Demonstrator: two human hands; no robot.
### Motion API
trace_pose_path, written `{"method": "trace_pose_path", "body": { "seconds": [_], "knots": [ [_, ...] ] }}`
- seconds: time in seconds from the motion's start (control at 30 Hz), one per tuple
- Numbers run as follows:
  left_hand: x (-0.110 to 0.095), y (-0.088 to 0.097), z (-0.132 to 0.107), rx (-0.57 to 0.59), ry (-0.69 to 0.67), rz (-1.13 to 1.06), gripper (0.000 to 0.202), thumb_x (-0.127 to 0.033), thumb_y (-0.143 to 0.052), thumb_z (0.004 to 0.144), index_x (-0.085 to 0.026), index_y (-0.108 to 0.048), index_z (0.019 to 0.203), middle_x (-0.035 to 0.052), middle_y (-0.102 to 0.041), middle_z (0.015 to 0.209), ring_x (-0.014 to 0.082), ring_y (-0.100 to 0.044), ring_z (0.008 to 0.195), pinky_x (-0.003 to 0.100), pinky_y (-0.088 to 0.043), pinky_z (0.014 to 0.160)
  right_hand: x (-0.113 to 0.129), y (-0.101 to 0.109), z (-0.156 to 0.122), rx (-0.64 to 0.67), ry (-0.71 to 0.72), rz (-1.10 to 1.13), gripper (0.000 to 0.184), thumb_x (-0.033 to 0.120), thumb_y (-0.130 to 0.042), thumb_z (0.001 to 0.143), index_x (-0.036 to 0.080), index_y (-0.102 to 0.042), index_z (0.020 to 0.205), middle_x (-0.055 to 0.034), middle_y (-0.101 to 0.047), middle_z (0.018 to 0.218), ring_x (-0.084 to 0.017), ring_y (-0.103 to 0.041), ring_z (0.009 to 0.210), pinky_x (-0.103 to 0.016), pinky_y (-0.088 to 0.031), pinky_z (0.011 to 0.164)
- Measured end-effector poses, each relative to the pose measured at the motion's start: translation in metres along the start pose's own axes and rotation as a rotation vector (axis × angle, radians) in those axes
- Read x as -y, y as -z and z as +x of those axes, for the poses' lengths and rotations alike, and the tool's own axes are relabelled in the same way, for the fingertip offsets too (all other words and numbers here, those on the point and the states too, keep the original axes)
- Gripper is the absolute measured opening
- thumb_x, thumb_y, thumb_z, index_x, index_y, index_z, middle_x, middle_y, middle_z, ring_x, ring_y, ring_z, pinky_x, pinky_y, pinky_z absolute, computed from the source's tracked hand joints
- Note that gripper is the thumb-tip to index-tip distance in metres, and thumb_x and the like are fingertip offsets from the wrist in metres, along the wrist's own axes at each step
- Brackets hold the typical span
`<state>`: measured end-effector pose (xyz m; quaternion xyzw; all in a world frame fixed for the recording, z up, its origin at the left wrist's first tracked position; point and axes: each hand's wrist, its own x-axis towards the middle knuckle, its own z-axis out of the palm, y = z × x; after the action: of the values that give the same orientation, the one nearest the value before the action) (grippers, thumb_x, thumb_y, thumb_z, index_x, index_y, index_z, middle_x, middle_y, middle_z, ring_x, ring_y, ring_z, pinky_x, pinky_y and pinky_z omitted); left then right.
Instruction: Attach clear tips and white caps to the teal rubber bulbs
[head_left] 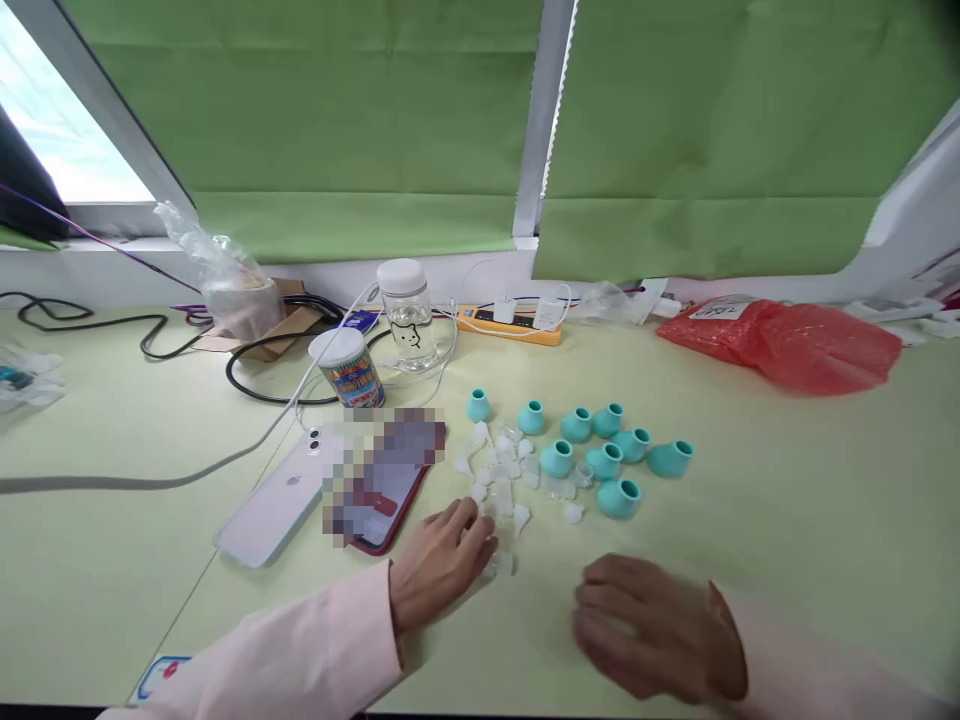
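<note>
Since the left edge of the frame chops it off, the clear plastic bag (30, 375) there only half shows, with something teal inside that's too small to make out. Moving right, a pale phone (274, 500) lies back side up, smooth and shiny, and just beside it is a red-cased phone (394, 495), partly pixelated. Bottom middle of the frame is the left hand (442, 560), its pink sleeve (300, 645) running off the bottom edge. The fingers are bent down toward the counter (795, 500) and hide what's under them, so I can't tell if it's pinching a piece or just resting there. Right by those fingertips, mostly spread above them in the frame, are the white bits (501, 495): small, translucent, kinda jagged, too jumbled to count. Up and to the right of that hand sit nine teal pieces (604, 461), matte and rubbery-looking, flared at the base with a round hole up top. Below those, lower right of the frame, the right hand (645, 625) is pretty motion-blurred, fingers curled in, well apart from the white bits; no clue if it's gripping anything. Upper right is a crinkly red bag (787, 345), contents unclear.
</note>
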<state>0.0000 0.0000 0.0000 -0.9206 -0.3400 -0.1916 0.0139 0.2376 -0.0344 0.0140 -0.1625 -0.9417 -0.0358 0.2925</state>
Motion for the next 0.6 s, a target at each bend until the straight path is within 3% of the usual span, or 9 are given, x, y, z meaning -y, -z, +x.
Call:
{"method": "trace_pose_path", "body": {
  "seconds": [0.07, 0.2, 0.3, 0.4, 0.5, 0.6],
  "knots": [
    [-0.001, -0.004, 0.002, 0.022, -0.051, 0.064, 0.009, -0.017, -0.035, 0.084, -0.016, -0.044, 0.082, 0.0041, -0.048, 0.072, 0.0154, -0.050, 0.060, 0.024, -0.041, 0.046, 0.007, -0.011, 0.016, 0.105, 0.045, 0.031, 0.013, 0.014, -0.049, 0.074, 0.016, -0.055, 0.084, -0.0053, -0.060, 0.073, -0.016, -0.054, 0.068, -0.031, -0.048, 0.062],
    [-0.001, -0.009, 0.006, 0.120, -0.122, 0.133, 0.017, -0.019, -0.041, 0.080, -0.020, -0.044, 0.097, 0.0060, -0.048, 0.078, 0.0182, -0.051, 0.063, 0.025, -0.043, 0.046, 0.008, -0.026, 0.031, 0.194, -0.022, 0.129, 0.018, 0.025, -0.051, 0.076, 0.021, -0.056, 0.093, -0.0051, -0.059, 0.087, -0.018, -0.052, 0.080, -0.035, -0.044, 0.073],
    [0.001, -0.009, 0.009, 0.161, -0.078, 0.113, 0.020, -0.021, -0.043, 0.081, -0.021, -0.044, 0.100, 0.0067, -0.049, 0.081, 0.0195, -0.052, 0.068, 0.028, -0.046, 0.049, 0.004, -0.027, 0.036, 0.250, -0.144, 0.125, 0.028, 0.034, -0.051, 0.076, 0.026, -0.053, 0.103, -0.0049, -0.056, 0.101, -0.022, -0.050, 0.091, -0.040, -0.039, 0.080],
    [0.003, -0.006, 0.011, 0.175, 0.011, 0.040, 0.021, -0.018, -0.038, 0.082, -0.018, -0.045, 0.102, 0.0087, -0.051, 0.084, 0.0194, -0.053, 0.072, 0.029, -0.048, 0.053, 0.000, -0.025, 0.039, 0.326, -0.203, 0.063, 0.034, 0.038, -0.051, 0.076, 0.023, -0.052, 0.106, -0.0048, -0.056, 0.105, -0.024, -0.048, 0.095, -0.042, -0.038, 0.082],
    [0.004, -0.004, 0.009, 0.145, 0.052, -0.052, 0.030, -0.015, -0.033, 0.081, -0.016, -0.043, 0.110, 0.0113, -0.053, 0.090, 0.0203, -0.054, 0.076, 0.031, -0.050, 0.059, -0.002, -0.035, 0.037, 0.268, -0.230, -0.025, 0.031, 0.037, -0.048, 0.079, 0.022, -0.052, 0.106, -0.0025, -0.057, 0.105, -0.022, -0.051, 0.090, -0.040, -0.041, 0.080],
    [0.004, -0.006, 0.002, 0.033, 0.035, -0.047, 0.035, -0.017, -0.033, 0.080, -0.014, -0.043, 0.113, 0.0145, -0.054, 0.096, 0.0229, -0.055, 0.083, 0.032, -0.050, 0.064, -0.002, -0.059, 0.029, 0.039, -0.250, -0.140, 0.021, 0.024, -0.045, 0.082, 0.025, -0.054, 0.100, 0.0017, -0.061, 0.094, -0.019, -0.053, 0.087, -0.037, -0.042, 0.080]
  ]
}}
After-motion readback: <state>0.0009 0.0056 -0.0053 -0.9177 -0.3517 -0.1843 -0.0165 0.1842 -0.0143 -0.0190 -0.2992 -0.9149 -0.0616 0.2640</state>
